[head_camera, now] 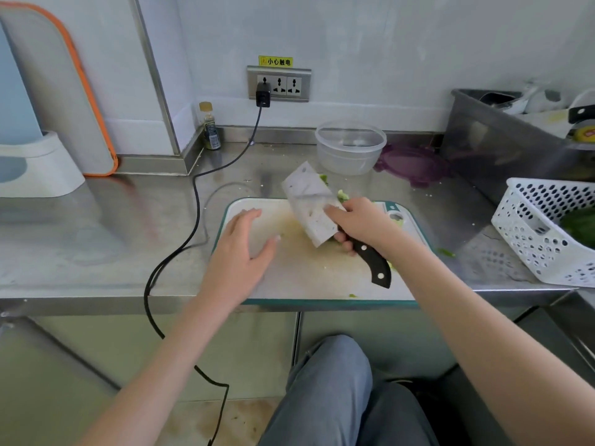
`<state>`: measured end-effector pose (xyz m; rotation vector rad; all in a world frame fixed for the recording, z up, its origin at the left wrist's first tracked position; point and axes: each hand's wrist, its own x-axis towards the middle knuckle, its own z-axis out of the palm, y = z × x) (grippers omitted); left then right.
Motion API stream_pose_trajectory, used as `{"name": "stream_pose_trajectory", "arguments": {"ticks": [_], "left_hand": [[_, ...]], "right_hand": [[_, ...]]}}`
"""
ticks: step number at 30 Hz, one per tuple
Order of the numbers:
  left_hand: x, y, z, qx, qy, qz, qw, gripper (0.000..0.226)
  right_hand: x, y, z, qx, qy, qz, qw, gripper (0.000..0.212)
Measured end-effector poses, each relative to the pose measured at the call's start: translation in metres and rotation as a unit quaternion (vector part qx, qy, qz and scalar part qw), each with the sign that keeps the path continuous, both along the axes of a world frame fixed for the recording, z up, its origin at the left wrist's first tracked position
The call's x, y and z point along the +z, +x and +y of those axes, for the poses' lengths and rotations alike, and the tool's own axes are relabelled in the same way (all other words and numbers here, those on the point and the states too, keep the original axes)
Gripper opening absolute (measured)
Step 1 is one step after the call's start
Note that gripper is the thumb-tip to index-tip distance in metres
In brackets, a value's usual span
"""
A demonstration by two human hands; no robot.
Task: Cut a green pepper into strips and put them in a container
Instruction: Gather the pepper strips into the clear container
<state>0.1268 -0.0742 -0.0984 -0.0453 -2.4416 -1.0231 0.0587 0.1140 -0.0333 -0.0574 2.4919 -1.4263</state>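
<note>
We are holding a cleaver (310, 204) tilted above the cutting board (322, 272).
Our right hand (362, 222) is gripping its handle; our left hand (240, 252) is hovering spread and empty. Pepper pieces (343, 195) are peeking from behind the blade, near the clear container (350, 146).

One legible item before me: yellow warning sticker (276, 61) reading "小心触电", fixed to the wall directly above the socket panel (279, 84).
</note>
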Motion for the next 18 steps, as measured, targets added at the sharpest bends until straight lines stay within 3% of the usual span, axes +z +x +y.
{"name": "stream_pose_trajectory", "arguments": {"ticks": [5,8,10,13,15,16,18], "left_hand": [[0.002,0.009,-0.004,-0.003,-0.019,0.083,0.996,0.046],[0.002,0.012,-0.009,-0.04,-0.015,0.052,0.998,0.049],[-0.001,0.012,-0.015,-0.078,-0.004,-0.018,0.997,0.052],[-0.007,0.009,-0.022,-0.102,-0.058,-0.122,0.985,0.057],[-0.005,0.007,-0.02,-0.098,-0.082,-0.129,0.983,0.058],[-0.001,0.006,-0.019,-0.091,-0.094,-0.121,0.984,0.058],[0.013,-0.001,-0.013,-0.076,-0.114,-0.103,0.985,0.053]], "right_hand": [[-0.025,0.011,-0.06,-0.04,-0.097,-0.048,0.993,0.026],[-0.023,0.018,-0.084,0.025,-0.009,-0.012,1.0,0.027],[-0.018,0.017,-0.08,0.043,0.034,-0.001,0.998,0.03],[-0.011,0.008,-0.052,0.005,0.149,0.104,0.983,0.034],[-0.004,0.003,-0.02,-0.055,0.169,0.201,0.963,0.032],[-0.002,0.001,-0.002,-0.076,0.186,0.243,0.949,0.044],[-0.007,-0.003,0.032,-0.076,0.265,0.241,0.93,0.086]]}}
